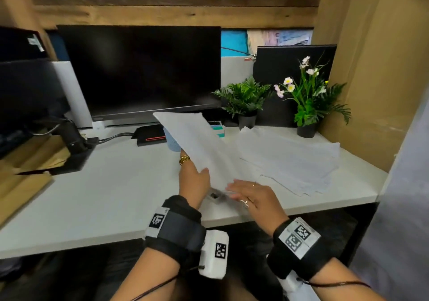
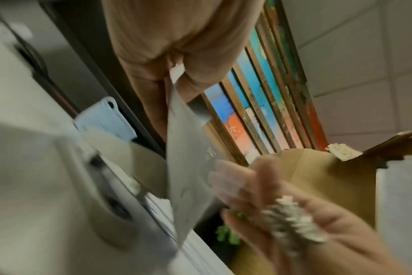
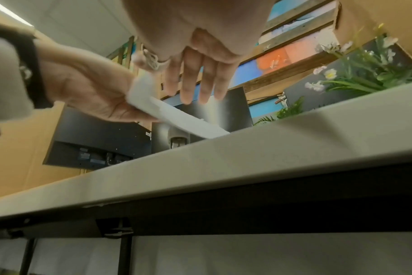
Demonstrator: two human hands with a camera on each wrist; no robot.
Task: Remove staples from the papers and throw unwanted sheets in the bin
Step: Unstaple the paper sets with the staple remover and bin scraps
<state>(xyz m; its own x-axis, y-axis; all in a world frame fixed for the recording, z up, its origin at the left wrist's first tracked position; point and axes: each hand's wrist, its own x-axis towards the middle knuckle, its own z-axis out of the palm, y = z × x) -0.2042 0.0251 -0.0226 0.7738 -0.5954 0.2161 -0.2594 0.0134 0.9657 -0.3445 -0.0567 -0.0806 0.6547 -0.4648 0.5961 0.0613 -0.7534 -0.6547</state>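
A white desk (image 1: 111, 191) fills the middle of the head view, boxed in by brown cardboard walls on the right and rough wooden planks across the top. A dark, switched-off monitor (image 1: 141, 71) stands at centre, with a second black screen cut off at the left edge. Two potted plants sit to the right of the monitor: a green fern (image 1: 243, 98) and a taller one with pale flowers (image 1: 306, 96). A light blue cup (image 1: 171, 141) is half hidden behind the raised papers.

The left hand (image 1: 193, 180) grips a bundle of papers (image 1: 197, 143) at its lower edge, thumb on top, tilting it up above the desk at centre frame. The right hand (image 1: 253, 197) is spread, fingers straight, near that bundle's lower corner; whether it touches cannot be told. A loose pile of sheets (image 1: 290, 159) lies fanned on the desk to the right. A small dark object (image 1: 216, 196) sits on the desk between the hands, too blurred to identify.

The print on the papers is too faint to read. Black-and-white square codes mark both wrist bands; no other writing is legible. The wrist views are heavily smeared.
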